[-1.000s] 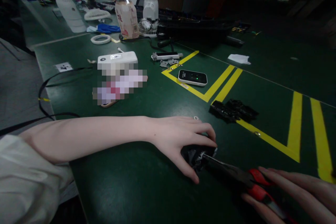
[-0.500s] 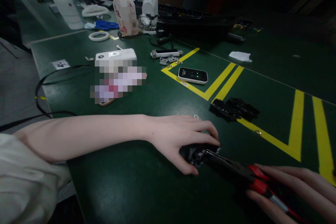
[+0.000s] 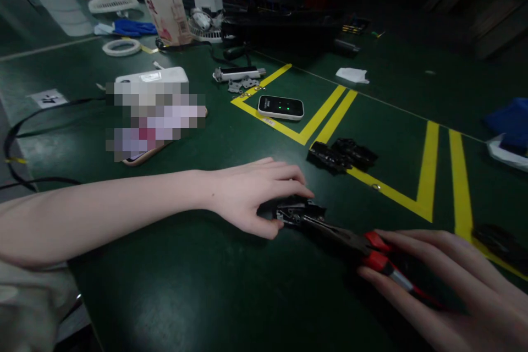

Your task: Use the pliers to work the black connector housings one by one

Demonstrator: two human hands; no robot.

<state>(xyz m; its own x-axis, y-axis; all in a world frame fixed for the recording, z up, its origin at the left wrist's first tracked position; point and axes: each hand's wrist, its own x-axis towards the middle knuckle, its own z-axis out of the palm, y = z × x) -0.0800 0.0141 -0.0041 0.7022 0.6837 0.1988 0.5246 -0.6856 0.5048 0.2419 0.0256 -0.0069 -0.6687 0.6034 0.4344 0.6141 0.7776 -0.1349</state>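
A small black part (image 3: 295,212) with shiny metal bits lies on the green table (image 3: 185,286). My left hand (image 3: 256,192) rests over its left end, with thumb and fingers curled around that side. In my right hand (image 3: 449,275) are long-nose pliers (image 3: 350,239) with red handles. The pliers' tips touch the right side of the black part; whether they clamp it is too dark to tell. Behind my hands lie more black parts (image 3: 342,155) beside yellow tape.
A small white-edged device (image 3: 280,108) with green lights sits behind my hands. Farther left are a phone (image 3: 160,124), a white power bank (image 3: 177,74), a tape roll (image 3: 121,47) and a bottle (image 3: 165,5). Blue material (image 3: 509,121) is at the right.
The view has shifted right, so the tabletop objects appear farther left. My left hand's grip around the black part looks looser, with more of the part showing. The pliers remain in my right hand.
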